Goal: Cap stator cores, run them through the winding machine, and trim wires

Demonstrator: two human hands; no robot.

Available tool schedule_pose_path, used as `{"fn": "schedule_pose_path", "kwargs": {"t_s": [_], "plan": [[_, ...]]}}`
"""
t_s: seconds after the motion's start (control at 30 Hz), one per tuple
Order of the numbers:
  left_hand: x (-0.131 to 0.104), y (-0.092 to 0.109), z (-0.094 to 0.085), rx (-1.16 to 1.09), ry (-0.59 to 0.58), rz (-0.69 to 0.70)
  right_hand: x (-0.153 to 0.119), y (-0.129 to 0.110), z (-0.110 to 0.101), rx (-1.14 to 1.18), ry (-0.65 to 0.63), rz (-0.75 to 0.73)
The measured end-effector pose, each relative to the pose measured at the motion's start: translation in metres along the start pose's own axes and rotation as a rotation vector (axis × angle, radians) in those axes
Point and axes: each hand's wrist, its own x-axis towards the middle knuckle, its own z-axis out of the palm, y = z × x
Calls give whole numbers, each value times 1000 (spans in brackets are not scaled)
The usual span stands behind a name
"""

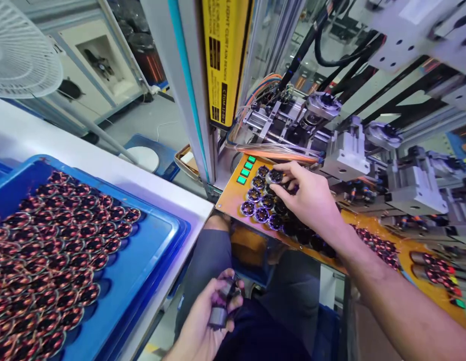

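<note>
My right hand (pixel 306 195) reaches over the orange machine panel, thumb and fingers pinching one unwound motor stator (pixel 275 175). It is at the edge of a cluster of similar dark-centred stators (pixel 261 214) on that panel; my palm and wrist hide part of the cluster. Low in front of my lap, my left hand (pixel 214 313) is curled around at least two stators (pixel 218 317), their grey metal sides showing between the fingers. The exact number in that hand cannot be made out.
Left, a blue tray (pixel 158 235) on a white table (pixel 188 200) holds many copper-wound stators (pixel 75 245). A yellow-labelled post (pixel 221 60) rises ahead. Machine fixtures (pixel 347 155) stand beyond the orange panel (pixel 233 195), which has green buttons (pixel 246 172). More wound stators (pixel 379 245) lie farther right.
</note>
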Motion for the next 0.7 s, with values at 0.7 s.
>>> {"fn": "schedule_pose_path", "kwargs": {"t_s": [0.7], "plan": [[-21, 22, 31, 340, -614, 318, -33, -58, -41, 218, -276, -174]]}}
